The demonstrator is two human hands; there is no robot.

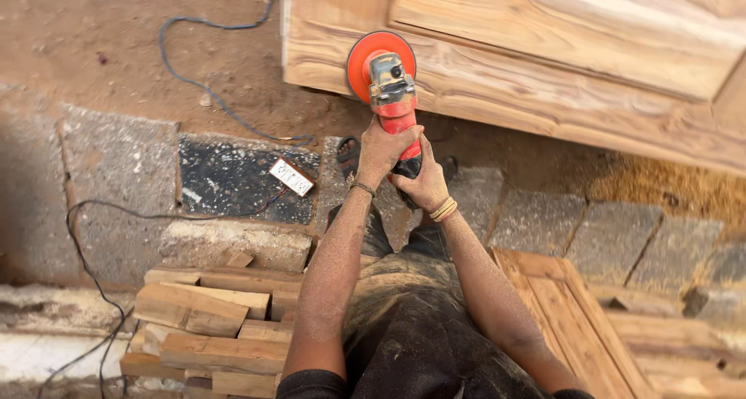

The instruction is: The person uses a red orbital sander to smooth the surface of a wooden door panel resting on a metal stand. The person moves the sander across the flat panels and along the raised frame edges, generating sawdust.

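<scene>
We are in an outdoor woodworking yard: a big carved wooden panel (pixel 544 49) lies over bare dirt, sawdust (pixel 668 185) beside it, offcut blocks (pixel 210 321) stacked on stone pavers (pixel 116 166), cables trailing.

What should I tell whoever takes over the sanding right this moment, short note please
Left hand: wrapped around the body of the red angle grinder, fingers closed.
Right hand: gripping the grinder's rear handle.
The orange sanding disc sits against the lower edge of the large wooden door panel.
Power cable runs over the dirt to a white extension socket.
Wood offcuts are stacked at the left.
Done or left: cannot tell from surface; sawdust lies under the panel at right.
</scene>
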